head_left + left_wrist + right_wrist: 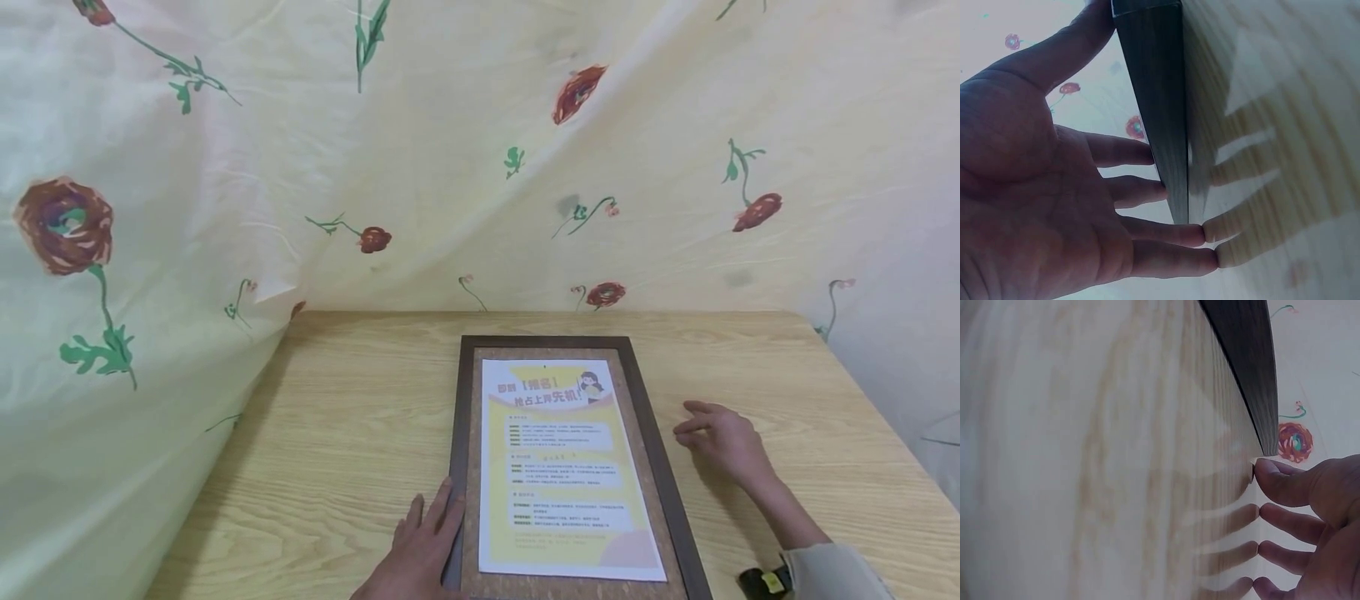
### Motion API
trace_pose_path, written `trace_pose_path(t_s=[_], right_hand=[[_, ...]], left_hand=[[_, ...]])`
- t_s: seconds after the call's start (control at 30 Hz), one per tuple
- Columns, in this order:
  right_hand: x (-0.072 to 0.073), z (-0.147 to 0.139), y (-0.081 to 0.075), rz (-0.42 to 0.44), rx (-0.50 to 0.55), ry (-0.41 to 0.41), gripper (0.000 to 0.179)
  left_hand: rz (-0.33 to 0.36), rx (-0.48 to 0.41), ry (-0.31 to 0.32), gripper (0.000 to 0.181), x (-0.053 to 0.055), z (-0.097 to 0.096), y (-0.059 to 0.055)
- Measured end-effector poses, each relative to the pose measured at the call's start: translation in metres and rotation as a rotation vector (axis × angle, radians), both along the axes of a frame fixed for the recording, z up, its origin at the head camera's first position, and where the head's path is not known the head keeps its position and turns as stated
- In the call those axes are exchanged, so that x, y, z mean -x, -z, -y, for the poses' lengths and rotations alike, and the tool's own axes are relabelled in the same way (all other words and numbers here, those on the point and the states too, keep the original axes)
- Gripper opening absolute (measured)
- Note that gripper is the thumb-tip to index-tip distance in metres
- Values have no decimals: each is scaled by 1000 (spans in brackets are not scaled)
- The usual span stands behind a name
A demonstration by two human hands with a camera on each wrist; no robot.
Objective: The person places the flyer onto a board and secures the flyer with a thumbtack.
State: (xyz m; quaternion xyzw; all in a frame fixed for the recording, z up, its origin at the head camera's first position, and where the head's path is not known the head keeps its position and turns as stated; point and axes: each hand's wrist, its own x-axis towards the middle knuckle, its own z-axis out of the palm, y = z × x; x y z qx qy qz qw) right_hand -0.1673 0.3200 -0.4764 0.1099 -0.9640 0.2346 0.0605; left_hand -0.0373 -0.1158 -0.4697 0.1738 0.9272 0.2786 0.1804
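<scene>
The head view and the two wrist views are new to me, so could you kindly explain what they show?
There is no robot here: these are a person's two bare hands. The head camera looks forward and down at the work; each wrist camera looks closely at its own hand. On a wood-grain table, with a flowered cloth behind, lies a dark frame around a brown board bearing a printed sheet. The left hand rests against the frame's left side, its fingers fairly straight. The right hand is to the frame's right, fingertips on the table. Neither hand visibly grips anything.
</scene>
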Motion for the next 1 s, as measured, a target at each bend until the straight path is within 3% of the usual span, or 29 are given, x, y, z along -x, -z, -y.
trace_pose_path(t_s=[0.37, 0.63, 0.8, 1.0], right_hand=[[3, -3, -10, -13, 37, -4, 10], [9, -1, -25, -130, 68, -73, 10], [13, 5, -40, -120, 66, -103, 8], [21, 18, -52, -43, 81, -106, 6]], left_hand=[[20, 2, -5, 121, 1, 0, -1], [44, 9, -13, 122, 1, 0, 1], [30, 14, -11, 122, 0, -1, 1], [44, 23, -22, 124, 1, -1, 1]])
